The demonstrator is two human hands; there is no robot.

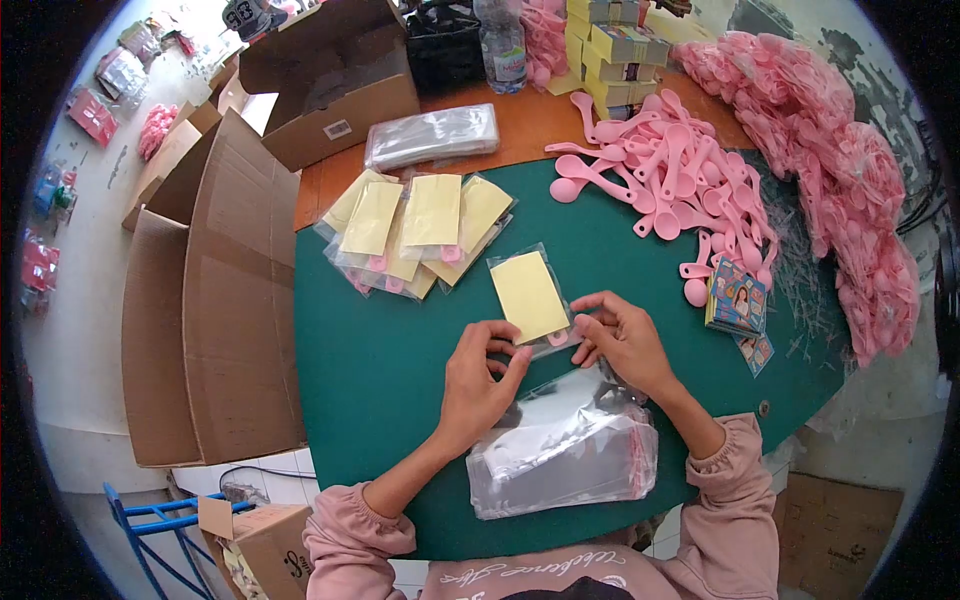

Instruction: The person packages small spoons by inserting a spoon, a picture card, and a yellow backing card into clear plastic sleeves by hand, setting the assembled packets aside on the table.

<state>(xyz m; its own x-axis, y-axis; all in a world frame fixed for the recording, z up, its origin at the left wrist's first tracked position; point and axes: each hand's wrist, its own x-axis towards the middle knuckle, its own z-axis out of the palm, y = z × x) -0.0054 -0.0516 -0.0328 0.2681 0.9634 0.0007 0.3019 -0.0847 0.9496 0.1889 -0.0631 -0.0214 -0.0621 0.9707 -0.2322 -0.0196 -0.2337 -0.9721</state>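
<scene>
A clear plastic bag with a yellow card [530, 297] and a pink piece inside lies on the green mat in front of me. My left hand [484, 380] is at its lower left corner, thumb and index finger curved and apart. At its lower right edge, my right hand [622, 343] pinches the plastic between thumb and fingers. Just below both hands sits a stack of clear empty bags [560, 455]. Several filled bags with yellow cards [432, 210] are piled at the upper left of the mat.
Pink spoons [680, 165] are heaped at the upper right, with small printed cards [737, 298] below them. Bagged spoons [850, 190] line the right edge. Large cardboard boxes [240, 290] stand at the left. A plastic bottle [503, 50] and wrapped bags [432, 137] are at the back.
</scene>
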